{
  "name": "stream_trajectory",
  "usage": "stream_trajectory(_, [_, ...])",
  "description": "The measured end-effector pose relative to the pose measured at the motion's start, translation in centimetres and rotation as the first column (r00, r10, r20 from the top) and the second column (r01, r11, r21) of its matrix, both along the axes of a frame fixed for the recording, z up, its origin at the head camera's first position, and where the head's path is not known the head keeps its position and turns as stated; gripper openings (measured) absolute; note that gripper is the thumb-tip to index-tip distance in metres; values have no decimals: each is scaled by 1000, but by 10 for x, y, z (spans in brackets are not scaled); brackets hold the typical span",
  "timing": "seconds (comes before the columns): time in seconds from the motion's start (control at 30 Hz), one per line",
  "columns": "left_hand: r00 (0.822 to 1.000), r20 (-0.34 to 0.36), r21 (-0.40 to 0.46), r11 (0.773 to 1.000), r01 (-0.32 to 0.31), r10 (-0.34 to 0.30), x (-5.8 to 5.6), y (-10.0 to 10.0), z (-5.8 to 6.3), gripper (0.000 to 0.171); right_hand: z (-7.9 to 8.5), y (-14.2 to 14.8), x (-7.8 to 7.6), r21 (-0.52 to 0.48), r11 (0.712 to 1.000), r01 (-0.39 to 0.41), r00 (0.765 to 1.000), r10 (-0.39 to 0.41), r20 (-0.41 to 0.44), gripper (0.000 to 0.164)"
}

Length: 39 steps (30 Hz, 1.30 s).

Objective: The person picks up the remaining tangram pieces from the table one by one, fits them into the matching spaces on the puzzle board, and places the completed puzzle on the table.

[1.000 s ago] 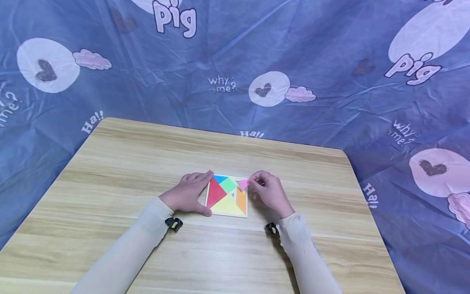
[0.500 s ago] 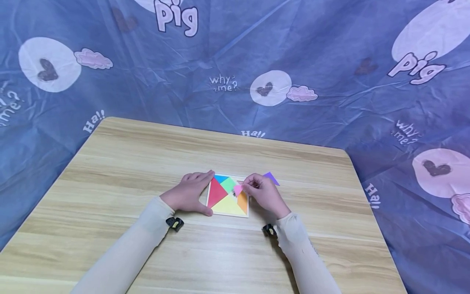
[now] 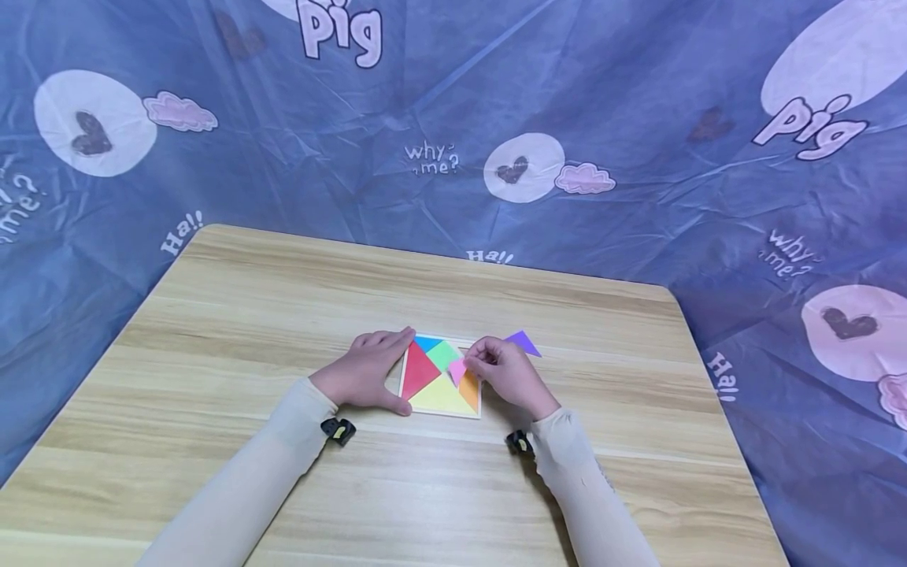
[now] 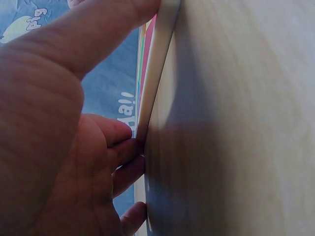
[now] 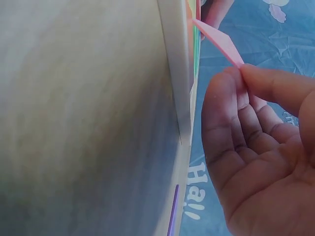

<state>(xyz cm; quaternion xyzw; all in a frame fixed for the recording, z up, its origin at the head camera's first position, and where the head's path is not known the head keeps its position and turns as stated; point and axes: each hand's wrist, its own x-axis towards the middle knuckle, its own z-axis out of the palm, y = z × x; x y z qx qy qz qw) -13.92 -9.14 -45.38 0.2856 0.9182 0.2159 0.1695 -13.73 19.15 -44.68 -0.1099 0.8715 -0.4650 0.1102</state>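
A tangram board with a pale rim lies flat on the table. Red, blue, green, yellow and orange pieces lie in it. Along its left side, my left hand rests with thumb and fingers spread, touching the rim near both left corners. My right hand pinches a small pink tangram piece between thumb and forefinger over the board's right part. In the right wrist view this pink piece is tilted, one corner pointing at the board. My fingers hide the board's upper right.
A purple triangle piece lies on the wooden table, just beyond my right hand. A blue printed cloth hangs behind the table and to its sides. Each wrist wears a small black camera.
My right hand has moved slightly left, carrying the pink piece from the board's right edge to over its inner right part. The purple triangle has come into sight. My left hand stays put.
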Motion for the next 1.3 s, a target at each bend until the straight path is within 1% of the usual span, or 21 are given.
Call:
stream_trajectory(0.13, [1000, 3, -2, 1000, -2, 2, -1, 0, 0, 128, -1, -1, -1, 23, 1000, -6, 1000, 6, 4, 4])
stream_trajectory(0.33, [1000, 9, -8, 1000, -3, 3, -1, 0, -1, 128, -1, -5, -3, 50, 999, -13, 1000, 12, 11, 5])
stream_trajectory(0.63, [1000, 7, -3, 1000, 2, -2, -2, -1, -1, 129, 1, -12, -6, 104, 995, -1, 999, -4, 47, 5])
stream_trajectory(0.73, [1000, 7, 1, 1000, 2, -2, -3, -1, 0, 129, 2, -15, -7, 136, 991, -7, 999, 1, 42, 5])
stream_trajectory(0.93, [1000, 11, 1, 1000, 4, -4, -4, -2, 0, 127, 1, -20, -9, 215, 976, -40, 999, 39, 9, 5])
stream_trajectory(1.3, [1000, 14, -15, 1000, -2, 3, -3, -1, 0, 128, -3, -23, -14, 286, 957, -59, 998, 63, -6, 11])
